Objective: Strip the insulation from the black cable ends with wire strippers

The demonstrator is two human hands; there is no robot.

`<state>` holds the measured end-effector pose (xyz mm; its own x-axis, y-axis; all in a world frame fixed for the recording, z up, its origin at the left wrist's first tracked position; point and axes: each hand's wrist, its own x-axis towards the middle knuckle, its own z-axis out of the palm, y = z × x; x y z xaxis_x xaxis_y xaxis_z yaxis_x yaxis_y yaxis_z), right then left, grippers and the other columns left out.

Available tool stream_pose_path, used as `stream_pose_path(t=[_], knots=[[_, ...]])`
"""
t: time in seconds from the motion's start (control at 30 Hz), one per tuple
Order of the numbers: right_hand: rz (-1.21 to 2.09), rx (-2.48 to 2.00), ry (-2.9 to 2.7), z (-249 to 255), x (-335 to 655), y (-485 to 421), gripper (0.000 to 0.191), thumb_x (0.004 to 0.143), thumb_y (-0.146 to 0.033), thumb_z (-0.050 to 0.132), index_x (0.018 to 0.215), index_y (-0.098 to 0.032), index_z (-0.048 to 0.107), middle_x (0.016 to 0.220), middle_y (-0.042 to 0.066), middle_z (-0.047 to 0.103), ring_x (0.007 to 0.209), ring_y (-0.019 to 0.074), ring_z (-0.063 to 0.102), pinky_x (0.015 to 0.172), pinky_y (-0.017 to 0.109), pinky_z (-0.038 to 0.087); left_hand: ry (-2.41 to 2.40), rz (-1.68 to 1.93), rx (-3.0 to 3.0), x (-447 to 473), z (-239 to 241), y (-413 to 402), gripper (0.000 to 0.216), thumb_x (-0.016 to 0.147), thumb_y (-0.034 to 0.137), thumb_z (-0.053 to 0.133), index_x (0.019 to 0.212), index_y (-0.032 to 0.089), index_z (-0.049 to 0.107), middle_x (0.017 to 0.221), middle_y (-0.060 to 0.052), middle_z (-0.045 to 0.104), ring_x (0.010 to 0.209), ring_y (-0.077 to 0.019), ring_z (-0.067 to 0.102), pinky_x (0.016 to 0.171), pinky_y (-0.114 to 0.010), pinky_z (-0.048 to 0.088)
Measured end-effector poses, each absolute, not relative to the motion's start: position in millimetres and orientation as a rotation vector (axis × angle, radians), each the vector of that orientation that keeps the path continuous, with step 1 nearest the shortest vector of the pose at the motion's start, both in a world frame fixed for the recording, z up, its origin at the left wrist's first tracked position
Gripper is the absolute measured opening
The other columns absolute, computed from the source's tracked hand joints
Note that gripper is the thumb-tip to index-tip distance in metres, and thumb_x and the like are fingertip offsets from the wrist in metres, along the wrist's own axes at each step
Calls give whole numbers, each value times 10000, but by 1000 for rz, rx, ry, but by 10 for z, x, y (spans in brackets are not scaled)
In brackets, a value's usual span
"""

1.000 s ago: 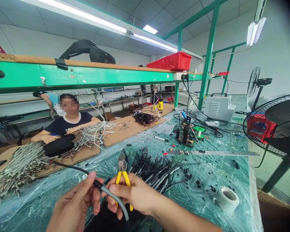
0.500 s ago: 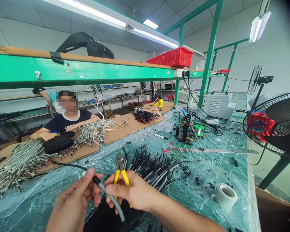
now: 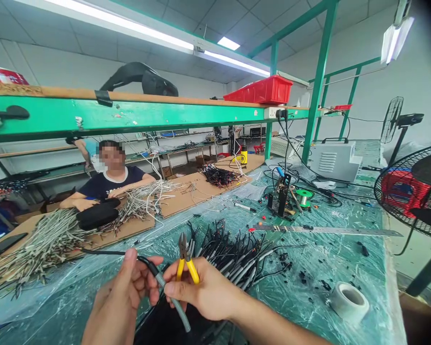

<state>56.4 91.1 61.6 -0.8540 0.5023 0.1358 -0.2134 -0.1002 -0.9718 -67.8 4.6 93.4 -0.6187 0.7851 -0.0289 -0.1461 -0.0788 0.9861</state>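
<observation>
My left hand pinches a black cable near a black sleeve. Running down from this sleeve is a ribbed grey tube, gripped between the thumb and fingers of my right hand. Yellow-handled diagonal cutters are also tucked in that right hand, jaws pointing up and away from the cable. Just behind it, a heap of black cables with grey tubes lies on the plastic-covered table.
A steel ruler, a tape roll and a solder spool by a black stand are to the right. Across the table a person sits behind white cable bundles. A green shelf beam spans overhead.
The view has shifted a little, so the surroundings sit further right and lower. Both hands keep hold of the cable and tube, and the cutters stay in my right hand.
</observation>
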Motion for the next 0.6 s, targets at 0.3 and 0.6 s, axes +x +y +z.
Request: stream_pose_path(t=[0.3,0.6], knots=[[1881,-334,-1803,640,593,899,402,705,-523,715,842,-179,561,634,-45,481,515,90,415,507,246,366,1499,1758,722,-697,937,58,554,723,703,557,793,170,692,516,0,603,526,-175,533,522,-264,476],[1903,-315,-1749,566,554,914,430,714,-557,697,867,-180,558,638,-34,494,519,98,430,496,244,391,1518,1676,907,-714,907,14,437,707,581,684,880,180,691,562,4,620,575,-177,543,540,-263,475]])
